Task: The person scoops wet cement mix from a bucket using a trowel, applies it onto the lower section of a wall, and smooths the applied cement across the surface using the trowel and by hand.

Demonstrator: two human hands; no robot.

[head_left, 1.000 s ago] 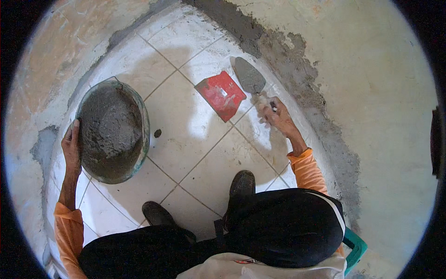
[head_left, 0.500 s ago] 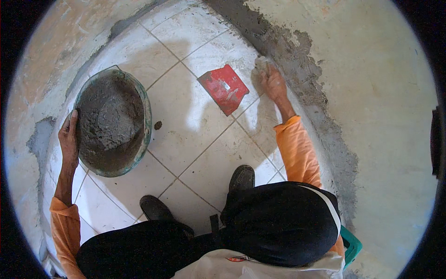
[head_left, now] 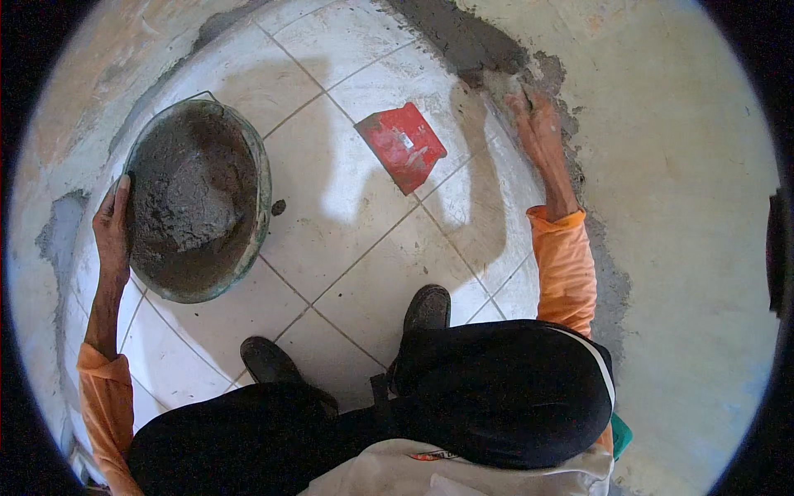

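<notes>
My left hand (head_left: 112, 217) grips the left rim of a round bucket (head_left: 263, 178) with a wire handle. Grey wet mortar (head_left: 190, 198) fills much of it. My right hand (head_left: 539, 124) is at the foot of the right wall, its fingers closed round a pale greyish wad (head_left: 501, 88) whose kind I cannot make out. The wad touches the band of mortar (head_left: 475, 41) along the wall's base. On the floor between my hands lies a red flat scoop (head_left: 405, 149), like a dustpan without a handle, smeared with mortar.
White floor tiles (head_left: 364, 289) carry dust and a small dark lump (head_left: 279, 207) beside the bucket. Plastered walls rise left and right (head_left: 678, 207), with rough mortar along their bases. My shoes (head_left: 430, 307) stand near the middle; a green edge (head_left: 622, 436) shows behind my right leg.
My right hand has moved right and slightly up along the wall's base with the pale wad. My left hand stays on the bucket rim; the view has shifted slightly.
</notes>
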